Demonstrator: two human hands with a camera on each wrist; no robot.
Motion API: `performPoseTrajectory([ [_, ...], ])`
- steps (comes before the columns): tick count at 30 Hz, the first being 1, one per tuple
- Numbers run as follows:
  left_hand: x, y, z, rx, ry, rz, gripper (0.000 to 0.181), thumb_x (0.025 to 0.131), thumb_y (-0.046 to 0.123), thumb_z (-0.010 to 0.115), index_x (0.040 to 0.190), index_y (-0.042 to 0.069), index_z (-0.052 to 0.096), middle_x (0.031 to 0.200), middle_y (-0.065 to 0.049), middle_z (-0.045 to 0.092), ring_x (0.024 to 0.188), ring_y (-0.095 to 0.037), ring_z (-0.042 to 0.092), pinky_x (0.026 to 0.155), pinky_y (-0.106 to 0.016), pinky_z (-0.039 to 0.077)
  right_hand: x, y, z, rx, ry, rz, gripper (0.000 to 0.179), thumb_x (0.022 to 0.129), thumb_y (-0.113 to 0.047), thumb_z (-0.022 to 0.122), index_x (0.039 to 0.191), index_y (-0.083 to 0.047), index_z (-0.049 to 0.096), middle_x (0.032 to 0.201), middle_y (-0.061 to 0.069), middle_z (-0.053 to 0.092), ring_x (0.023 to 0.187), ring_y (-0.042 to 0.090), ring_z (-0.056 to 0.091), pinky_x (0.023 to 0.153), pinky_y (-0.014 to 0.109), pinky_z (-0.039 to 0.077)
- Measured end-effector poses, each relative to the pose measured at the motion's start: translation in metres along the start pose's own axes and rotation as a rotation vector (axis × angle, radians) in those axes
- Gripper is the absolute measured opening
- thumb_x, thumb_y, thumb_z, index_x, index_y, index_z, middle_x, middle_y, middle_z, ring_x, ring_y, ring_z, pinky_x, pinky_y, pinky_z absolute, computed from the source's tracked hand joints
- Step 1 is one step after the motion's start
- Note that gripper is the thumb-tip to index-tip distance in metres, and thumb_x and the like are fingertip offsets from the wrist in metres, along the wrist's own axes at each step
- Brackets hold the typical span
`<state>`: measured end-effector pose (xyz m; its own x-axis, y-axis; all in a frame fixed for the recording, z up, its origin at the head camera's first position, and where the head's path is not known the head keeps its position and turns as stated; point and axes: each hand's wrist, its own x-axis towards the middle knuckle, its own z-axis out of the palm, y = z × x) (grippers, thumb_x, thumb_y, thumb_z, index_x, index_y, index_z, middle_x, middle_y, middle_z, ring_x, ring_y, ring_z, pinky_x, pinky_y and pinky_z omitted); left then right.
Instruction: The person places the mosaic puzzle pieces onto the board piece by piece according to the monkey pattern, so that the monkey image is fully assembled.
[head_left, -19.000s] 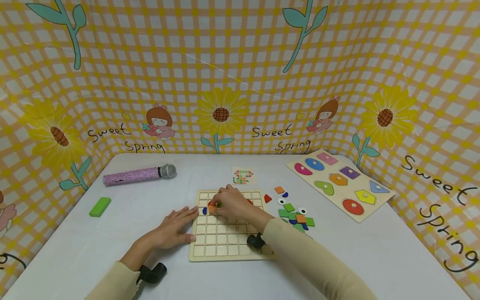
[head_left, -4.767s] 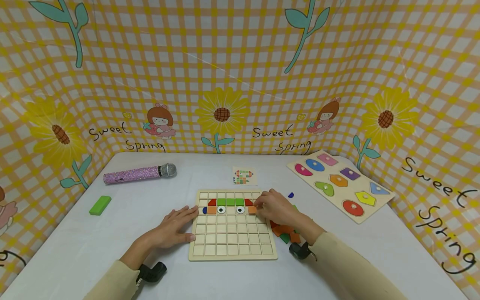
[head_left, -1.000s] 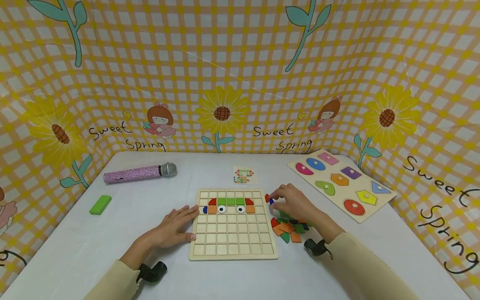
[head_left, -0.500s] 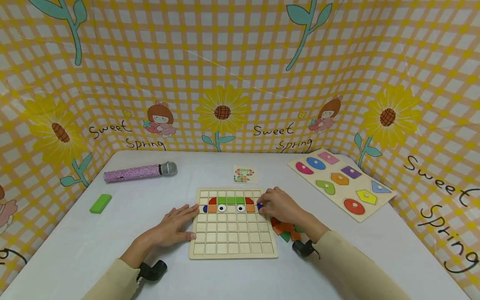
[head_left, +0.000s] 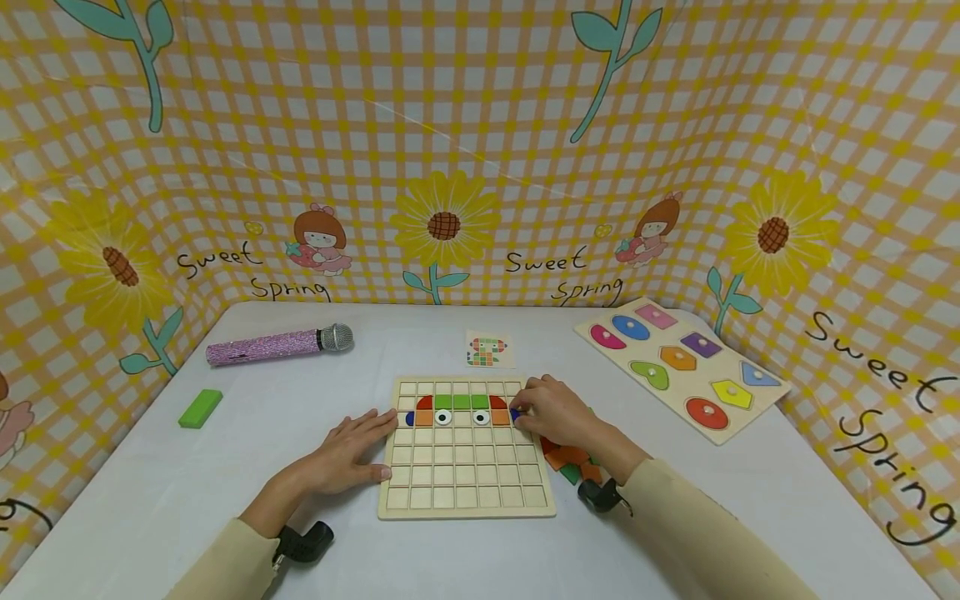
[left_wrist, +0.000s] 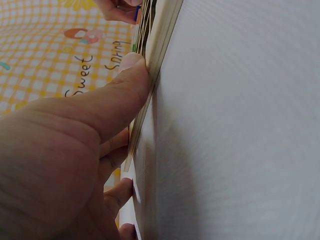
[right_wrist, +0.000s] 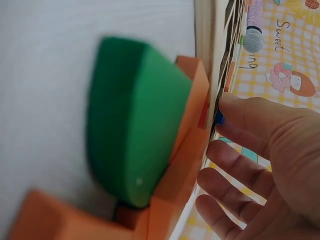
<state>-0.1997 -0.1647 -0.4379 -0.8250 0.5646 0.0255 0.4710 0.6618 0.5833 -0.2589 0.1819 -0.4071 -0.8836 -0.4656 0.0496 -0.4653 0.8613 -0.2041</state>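
A wooden grid board [head_left: 465, 477] lies on the table with a row of red and green pieces [head_left: 461, 402] and, below it, orange squares, two eye discs [head_left: 443, 417] and a blue half-round at the left. My right hand [head_left: 558, 412] pinches a second blue half-round piece [head_left: 515, 415] between thumb and index finger at the right end of the eye row; in the right wrist view the blue piece [right_wrist: 219, 117] shows between the fingertips. My left hand [head_left: 341, 457] lies with spread, straight fingers along the board's left edge, its thumb [left_wrist: 131, 62] touching the rim.
Loose orange, green and red pieces [head_left: 572, 458] lie right of the board, partly under my right hand. A picture card [head_left: 489, 350] sits behind it. Farther out are a shape puzzle board [head_left: 720, 350], a glittery microphone [head_left: 277, 346] and a green block [head_left: 200, 408].
Since a second ago, my right hand has carried the blue half-round left from beside the board onto its right column. Earlier, the eyes, green pieces and right orange square came onto the board. The left hand stays put.
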Motion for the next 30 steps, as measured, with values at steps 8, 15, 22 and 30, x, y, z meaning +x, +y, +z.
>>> performPoseTrajectory([
  [8, -0.001, 0.001, 0.000, 0.000, -0.003, -0.008, 0.073, 0.088, 0.033, 0.064, 0.146, 0.002, 0.032, 0.155, -0.016, 0.027, 0.144, -0.043, 0.017, 0.112, -0.067, 0.006, 0.001, -0.001, 0.001, 0.006, -0.002, -0.010, 0.022, 0.081, -0.026, 0.074, 0.101, -0.016, 0.074, 0.091, -0.001, 0.063, 0.083, 0.015, 0.047, 0.073, 0.028, 0.039],
  [15, -0.001, 0.001, -0.001, 0.011, 0.002, 0.001, 0.073, 0.088, 0.033, 0.064, 0.146, 0.002, 0.032, 0.155, -0.016, 0.027, 0.143, -0.043, 0.018, 0.112, -0.067, 0.007, 0.000, 0.002, 0.003, 0.018, 0.015, -0.013, 0.025, 0.080, -0.025, 0.075, 0.102, -0.014, 0.074, 0.091, 0.000, 0.062, 0.081, 0.015, 0.044, 0.072, 0.028, 0.037],
  [22, -0.001, 0.001, -0.001, -0.001, -0.003, -0.003, 0.073, 0.088, 0.033, 0.064, 0.146, 0.002, 0.032, 0.155, -0.017, 0.027, 0.143, -0.044, 0.017, 0.112, -0.068, 0.006, -0.003, 0.004, 0.002, 0.022, 0.056, -0.023, 0.023, 0.080, -0.023, 0.073, 0.100, -0.012, 0.074, 0.091, 0.002, 0.064, 0.080, 0.016, 0.045, 0.070, 0.028, 0.037],
  [30, -0.001, 0.002, -0.002, -0.004, 0.014, 0.006, 0.073, 0.088, 0.032, 0.064, 0.145, 0.001, 0.033, 0.154, -0.019, 0.027, 0.142, -0.046, 0.017, 0.111, -0.068, 0.006, -0.006, 0.018, -0.013, 0.058, 0.068, 0.095, 0.025, 0.082, -0.023, 0.071, 0.104, -0.010, 0.072, 0.100, 0.006, 0.064, 0.089, 0.022, 0.048, 0.078, 0.038, 0.044],
])
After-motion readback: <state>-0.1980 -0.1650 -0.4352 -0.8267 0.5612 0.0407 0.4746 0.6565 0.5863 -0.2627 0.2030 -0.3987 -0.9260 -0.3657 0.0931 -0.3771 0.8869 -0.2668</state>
